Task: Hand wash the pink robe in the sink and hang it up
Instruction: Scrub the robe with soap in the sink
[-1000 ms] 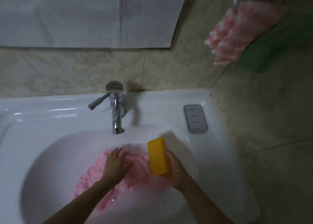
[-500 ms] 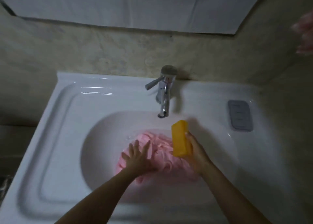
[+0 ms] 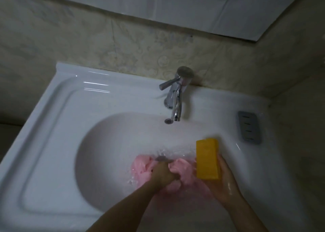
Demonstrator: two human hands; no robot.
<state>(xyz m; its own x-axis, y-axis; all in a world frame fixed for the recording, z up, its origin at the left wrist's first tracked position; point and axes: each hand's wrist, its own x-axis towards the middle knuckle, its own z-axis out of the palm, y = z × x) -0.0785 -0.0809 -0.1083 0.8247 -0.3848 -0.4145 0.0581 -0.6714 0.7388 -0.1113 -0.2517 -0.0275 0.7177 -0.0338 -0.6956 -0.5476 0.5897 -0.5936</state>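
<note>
The pink robe (image 3: 182, 169) lies bunched and wet in the water of the white sink (image 3: 112, 144), toward the basin's near right side. My left hand (image 3: 162, 173) grips a fistful of the robe, fingers curled into the fabric. My right hand (image 3: 226, 182) holds a yellow soap bar (image 3: 207, 158) upright just to the right of the robe, its lower end close to the cloth. Part of the robe is hidden under my hands and the water.
A chrome faucet (image 3: 175, 94) stands at the back of the basin, no stream visible. A grey soap dish (image 3: 249, 127) sits on the rim at the right. Tiled walls close in behind and on the right.
My left hand went from lying flat with spread fingers on the robe to gripping a bunch of it. The soap bar stays in my right hand. The camera view shifted.
</note>
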